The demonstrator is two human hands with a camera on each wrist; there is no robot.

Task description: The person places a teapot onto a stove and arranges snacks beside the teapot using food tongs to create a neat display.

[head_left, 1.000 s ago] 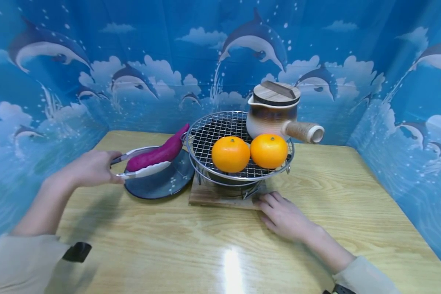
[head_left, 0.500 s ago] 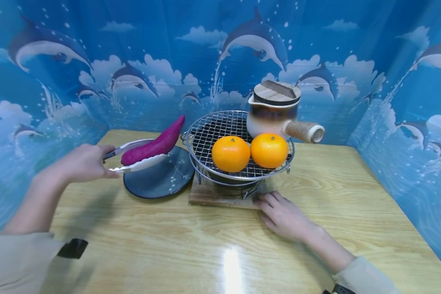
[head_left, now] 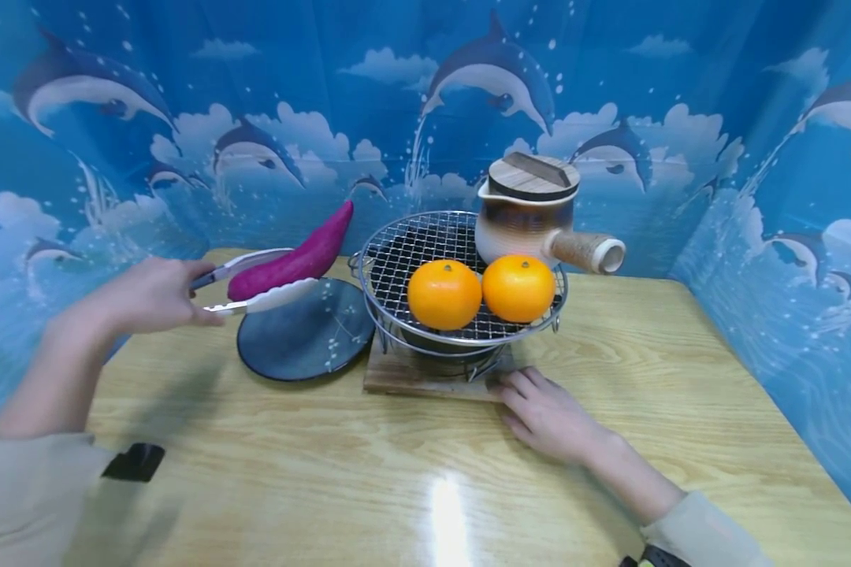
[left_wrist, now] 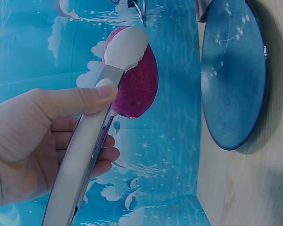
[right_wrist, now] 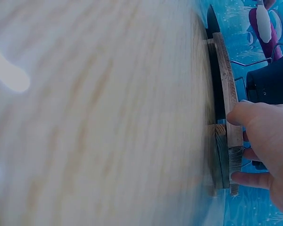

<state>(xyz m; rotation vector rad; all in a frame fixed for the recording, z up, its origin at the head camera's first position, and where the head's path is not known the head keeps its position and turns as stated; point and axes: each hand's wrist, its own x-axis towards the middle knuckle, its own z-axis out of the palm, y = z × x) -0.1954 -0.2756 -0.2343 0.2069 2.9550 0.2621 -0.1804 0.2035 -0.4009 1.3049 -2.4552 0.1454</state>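
Observation:
My left hand [head_left: 152, 295] grips a pair of tongs [head_left: 280, 295] with white scalloped tips. Between those tips a purple sweet potato [head_left: 319, 252] is clamped, tilted with its thin end up, in the air above a dark blue plate [head_left: 305, 342]. In the left wrist view, the thumb presses one arm of the tongs [left_wrist: 87, 141] and the fingers lie round the other side. My right hand [head_left: 549, 417] holds the near right corner of a wooden board [head_left: 425, 383] under the grill stove; in the right wrist view, thumb and fingers pinch the board [right_wrist: 228, 89].
A round wire grill rack [head_left: 411, 244] tops the stove. On it sit two oranges, the left orange [head_left: 444, 295] and the right orange [head_left: 518, 288], with a side-handled clay pot [head_left: 525, 228] behind them. Dolphin-print curtains [head_left: 369, 94] surround the wooden table [head_left: 312, 465].
The left hand has moved up and a little left, carrying the tongs and sweet potato up off the plate and away from the rack. The right hand stays at the board.

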